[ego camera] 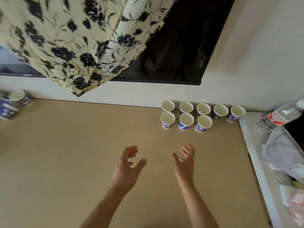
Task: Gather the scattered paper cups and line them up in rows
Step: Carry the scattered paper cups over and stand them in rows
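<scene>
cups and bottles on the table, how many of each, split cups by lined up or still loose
Lined-up cups, back row: 5
Lined-up cups, front row: 3
Loose cups at the far left: at least 1; that blurred cluster cannot be counted
Water bottle: 1
Total: 10 that can be counted
Both hands, left and right, hold nothing.

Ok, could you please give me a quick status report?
Left hand, right hand open, empty. Eight paper cups rowed at wall; loose cups far left. Table path clear.
</scene>
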